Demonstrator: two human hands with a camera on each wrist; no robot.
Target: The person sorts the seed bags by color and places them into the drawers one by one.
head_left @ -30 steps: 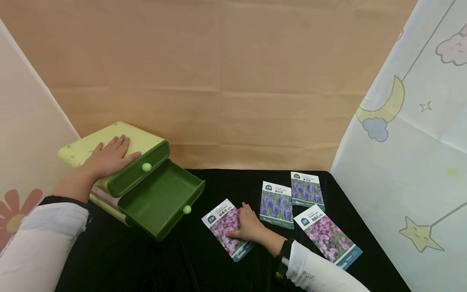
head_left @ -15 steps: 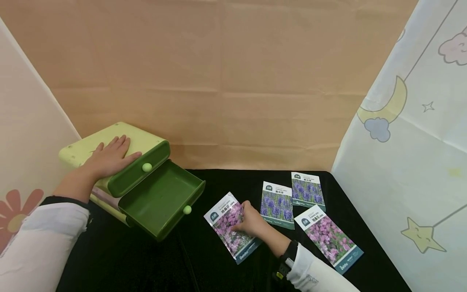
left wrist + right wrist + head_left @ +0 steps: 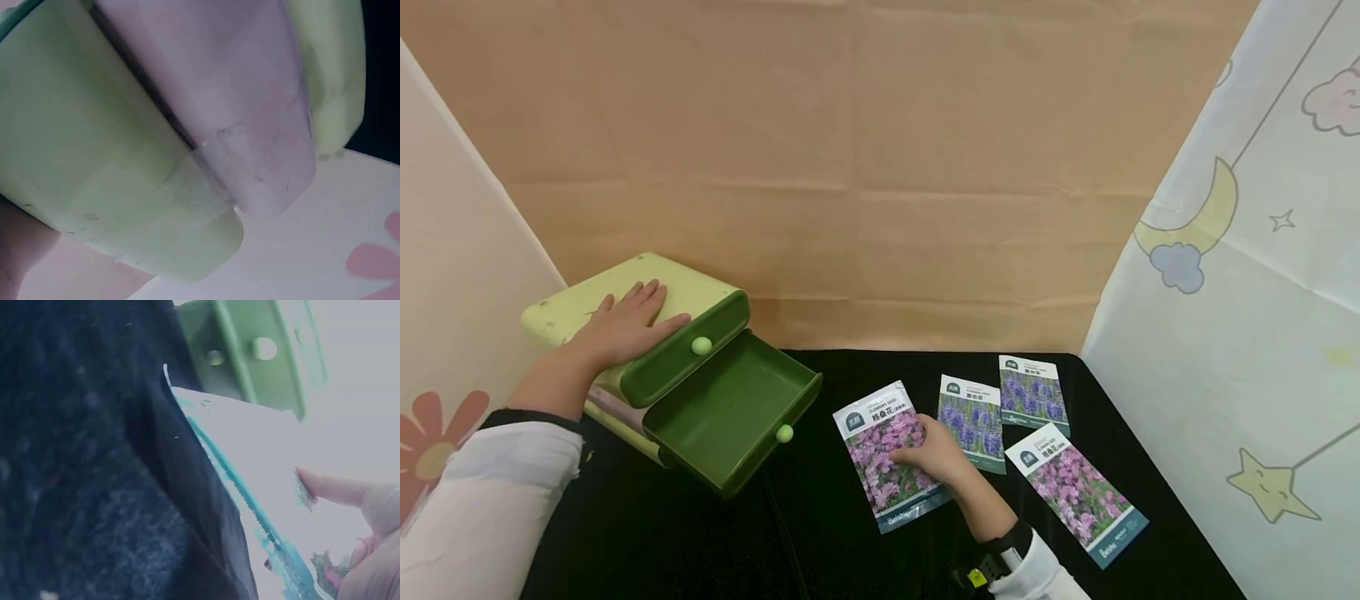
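Observation:
My left hand (image 3: 625, 329) lies flat, fingers spread, on the top of a pale green drawer box (image 3: 700, 279). The box's upper dark green drawer is pushed in; the lower drawer (image 3: 722, 417) is pulled out and holds nothing visible. With my right hand (image 3: 940, 454) I grip the right edge of a pink-flower seed packet (image 3: 880, 458), thumb across its front. In the right wrist view the thumb (image 3: 331, 487) presses the packet (image 3: 250, 444), whose near edge stands off the dark cloth. The left wrist view shows the box's pale green side (image 3: 125, 156) and pink tier (image 3: 250, 112).
Two purple-flower seed packets (image 3: 973, 421) (image 3: 1033, 396) and another pink-flower packet (image 3: 1078, 492) lie right of my right hand on the black cloth (image 3: 700, 542). Brown paper (image 3: 850, 167) stands behind; printed white sheets flank both sides.
My right hand has gone from lying on the pink-flower packet to gripping it. The packet has risen and turned more upright, shifting slightly right. The left hand and box have stayed put.

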